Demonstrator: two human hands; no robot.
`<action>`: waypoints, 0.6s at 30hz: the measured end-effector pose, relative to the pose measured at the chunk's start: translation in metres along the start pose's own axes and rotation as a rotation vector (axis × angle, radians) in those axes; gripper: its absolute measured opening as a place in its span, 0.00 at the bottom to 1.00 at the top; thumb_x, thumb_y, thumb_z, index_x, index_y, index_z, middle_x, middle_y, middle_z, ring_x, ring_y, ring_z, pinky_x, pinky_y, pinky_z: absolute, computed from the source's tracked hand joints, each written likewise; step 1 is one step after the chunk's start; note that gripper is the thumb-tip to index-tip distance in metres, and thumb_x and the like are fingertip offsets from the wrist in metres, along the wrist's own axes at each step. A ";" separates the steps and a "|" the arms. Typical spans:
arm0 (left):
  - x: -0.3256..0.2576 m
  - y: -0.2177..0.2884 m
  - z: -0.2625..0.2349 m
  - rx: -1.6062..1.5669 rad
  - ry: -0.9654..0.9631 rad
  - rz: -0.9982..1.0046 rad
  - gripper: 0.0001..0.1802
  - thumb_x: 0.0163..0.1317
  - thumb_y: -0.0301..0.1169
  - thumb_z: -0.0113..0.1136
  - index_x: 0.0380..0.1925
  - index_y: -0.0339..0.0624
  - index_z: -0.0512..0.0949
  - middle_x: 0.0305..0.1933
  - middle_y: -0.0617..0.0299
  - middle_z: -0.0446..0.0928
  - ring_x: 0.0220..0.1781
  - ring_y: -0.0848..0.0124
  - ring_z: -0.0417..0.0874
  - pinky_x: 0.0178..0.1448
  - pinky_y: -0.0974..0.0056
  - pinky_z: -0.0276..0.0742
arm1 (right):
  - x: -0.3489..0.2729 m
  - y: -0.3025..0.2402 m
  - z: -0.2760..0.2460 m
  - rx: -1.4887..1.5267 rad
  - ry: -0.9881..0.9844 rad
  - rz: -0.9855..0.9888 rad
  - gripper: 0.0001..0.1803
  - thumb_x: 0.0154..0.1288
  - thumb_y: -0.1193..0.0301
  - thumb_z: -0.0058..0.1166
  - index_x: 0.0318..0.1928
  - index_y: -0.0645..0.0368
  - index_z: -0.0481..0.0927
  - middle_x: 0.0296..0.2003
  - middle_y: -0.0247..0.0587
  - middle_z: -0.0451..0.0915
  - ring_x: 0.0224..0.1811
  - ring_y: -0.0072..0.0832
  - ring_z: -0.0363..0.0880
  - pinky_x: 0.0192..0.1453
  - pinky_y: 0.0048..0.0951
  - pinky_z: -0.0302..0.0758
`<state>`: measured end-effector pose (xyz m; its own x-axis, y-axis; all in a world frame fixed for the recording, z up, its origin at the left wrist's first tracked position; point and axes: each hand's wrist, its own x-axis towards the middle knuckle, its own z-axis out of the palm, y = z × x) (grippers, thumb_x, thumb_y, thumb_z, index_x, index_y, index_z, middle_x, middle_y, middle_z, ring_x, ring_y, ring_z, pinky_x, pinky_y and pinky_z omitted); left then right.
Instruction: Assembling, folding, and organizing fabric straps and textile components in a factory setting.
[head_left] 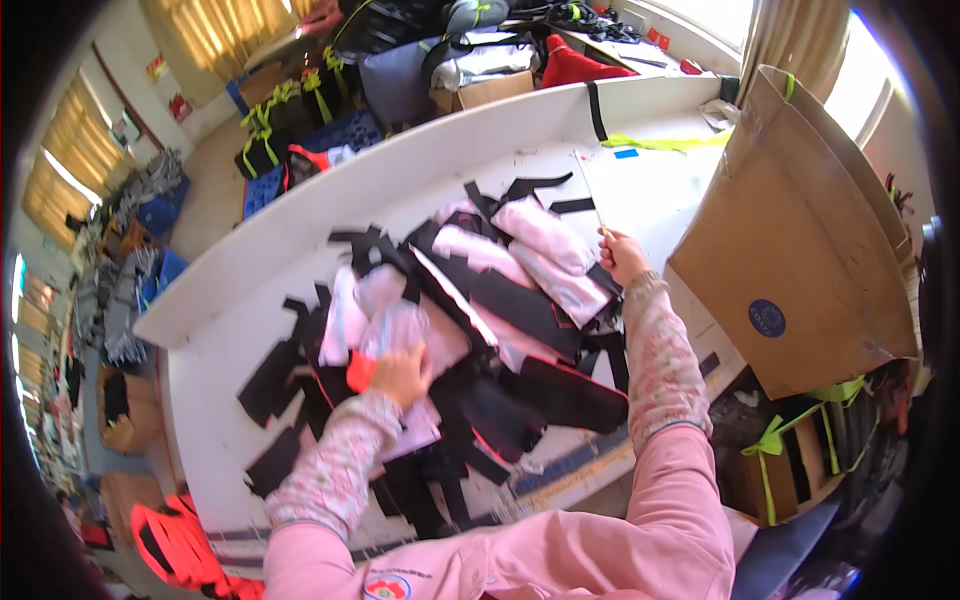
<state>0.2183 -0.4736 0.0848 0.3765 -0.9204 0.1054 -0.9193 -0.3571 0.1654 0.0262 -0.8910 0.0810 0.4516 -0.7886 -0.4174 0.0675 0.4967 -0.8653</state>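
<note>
Pink and black fabric pieces lie heaped, overlapping

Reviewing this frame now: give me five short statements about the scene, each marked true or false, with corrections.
1. The left hand is on the pile of black and pink fabric pieces. True.
2. The right hand is empty. False: it holds a thin, pale, straight stick.
3. The tall brown cardboard box stands left of the pile. False: it stands to the right.
4. A neon-yellow strip lies beyond the right hand. True.
5. Both forearms are in plain black sleeves. False: pale floral-patterned sleeves cover them.
</note>
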 end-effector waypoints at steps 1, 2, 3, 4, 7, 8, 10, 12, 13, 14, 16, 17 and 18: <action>0.001 0.004 0.002 -0.011 -0.042 -0.015 0.15 0.57 0.42 0.55 0.38 0.45 0.71 0.23 0.53 0.76 0.26 0.54 0.78 0.32 0.52 0.72 | 0.033 -0.001 0.007 0.070 -0.018 0.008 0.07 0.68 0.71 0.43 0.40 0.59 0.73 0.20 0.30 0.67 0.15 0.16 0.60 0.13 0.18 0.56; 0.005 0.005 0.006 -0.021 -0.022 -0.001 0.14 0.56 0.42 0.55 0.35 0.45 0.71 0.22 0.53 0.76 0.25 0.54 0.78 0.32 0.52 0.72 | 0.063 -0.004 0.015 0.144 -0.033 0.013 0.06 0.67 0.71 0.44 0.38 0.59 0.72 0.19 0.31 0.66 0.14 0.16 0.59 0.12 0.18 0.55; 0.001 0.003 0.007 -0.044 0.010 -0.008 0.12 0.56 0.41 0.56 0.31 0.45 0.71 0.21 0.53 0.75 0.24 0.54 0.78 0.32 0.52 0.71 | 0.086 -0.008 0.037 0.166 -0.056 0.033 0.06 0.68 0.70 0.43 0.36 0.58 0.71 0.19 0.30 0.65 0.14 0.16 0.58 0.13 0.18 0.55; 0.001 0.004 0.009 -0.076 0.027 -0.005 0.12 0.56 0.40 0.56 0.29 0.45 0.71 0.20 0.54 0.75 0.23 0.54 0.77 0.31 0.51 0.69 | 0.105 -0.007 0.050 0.179 -0.063 0.058 0.06 0.68 0.69 0.43 0.34 0.57 0.70 0.19 0.29 0.64 0.14 0.15 0.57 0.14 0.18 0.56; 0.007 0.004 0.023 -0.051 0.057 -0.021 0.11 0.52 0.37 0.60 0.28 0.44 0.71 0.22 0.57 0.75 0.25 0.56 0.76 0.30 0.54 0.69 | 0.169 -0.005 0.064 0.348 -0.028 -0.012 0.10 0.65 0.68 0.48 0.27 0.56 0.69 0.17 0.30 0.63 0.12 0.19 0.57 0.12 0.21 0.54; 0.009 0.005 0.024 -0.045 0.073 -0.011 0.11 0.52 0.37 0.60 0.27 0.44 0.71 0.22 0.58 0.75 0.25 0.56 0.76 0.30 0.54 0.69 | 0.187 -0.004 0.063 0.395 -0.072 -0.020 0.12 0.64 0.67 0.50 0.24 0.56 0.68 0.16 0.32 0.64 0.12 0.21 0.58 0.12 0.22 0.55; 0.014 0.004 0.028 -0.032 0.074 -0.007 0.11 0.51 0.36 0.61 0.26 0.44 0.71 0.21 0.58 0.74 0.24 0.57 0.75 0.29 0.54 0.68 | 0.218 0.000 0.067 0.423 -0.010 -0.082 0.12 0.64 0.66 0.50 0.25 0.57 0.68 0.16 0.32 0.64 0.11 0.21 0.58 0.12 0.24 0.55; 0.015 -0.002 0.031 -0.018 0.071 -0.007 0.10 0.50 0.35 0.62 0.25 0.45 0.71 0.20 0.59 0.73 0.23 0.57 0.74 0.29 0.54 0.67 | 0.233 0.005 0.076 0.414 0.042 -0.098 0.12 0.63 0.66 0.50 0.25 0.57 0.68 0.16 0.32 0.64 0.12 0.21 0.58 0.12 0.25 0.56; 0.016 -0.004 0.033 -0.005 0.085 -0.008 0.11 0.49 0.35 0.63 0.25 0.45 0.71 0.20 0.59 0.72 0.22 0.57 0.74 0.29 0.54 0.67 | 0.238 0.006 0.077 0.420 0.056 -0.105 0.12 0.63 0.66 0.50 0.26 0.58 0.69 0.16 0.32 0.65 0.12 0.21 0.58 0.13 0.25 0.56; 0.016 -0.007 0.034 0.007 0.098 -0.006 0.11 0.48 0.34 0.63 0.24 0.45 0.71 0.19 0.59 0.71 0.22 0.57 0.73 0.28 0.54 0.66 | 0.242 0.010 0.077 0.427 0.073 -0.112 0.11 0.63 0.66 0.50 0.27 0.58 0.70 0.17 0.32 0.65 0.12 0.21 0.58 0.13 0.25 0.56; 0.019 -0.010 0.034 -0.036 0.101 0.015 0.10 0.47 0.31 0.63 0.25 0.44 0.70 0.18 0.59 0.70 0.20 0.57 0.71 0.28 0.55 0.64 | 0.243 0.014 0.075 0.421 0.084 -0.121 0.10 0.63 0.67 0.50 0.28 0.59 0.71 0.18 0.33 0.66 0.12 0.21 0.59 0.13 0.25 0.57; 0.016 -0.012 0.035 -0.037 0.088 0.011 0.10 0.47 0.30 0.63 0.26 0.44 0.70 0.18 0.59 0.70 0.20 0.58 0.71 0.28 0.55 0.64 | 0.238 0.019 0.073 0.403 0.099 -0.107 0.09 0.63 0.67 0.50 0.31 0.60 0.72 0.19 0.32 0.68 0.13 0.20 0.61 0.14 0.25 0.58; 0.017 -0.015 0.036 -0.038 0.084 0.013 0.10 0.47 0.30 0.62 0.26 0.44 0.70 0.18 0.59 0.70 0.20 0.58 0.71 0.28 0.56 0.64 | 0.234 0.024 0.070 0.363 0.117 -0.107 0.10 0.63 0.66 0.51 0.35 0.61 0.75 0.20 0.32 0.69 0.14 0.20 0.62 0.14 0.25 0.59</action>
<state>0.2344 -0.4893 0.0483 0.3747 -0.9077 0.1889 -0.9195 -0.3377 0.2010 0.1957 -1.0385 -0.0182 0.3222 -0.8684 -0.3770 0.4285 0.4889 -0.7599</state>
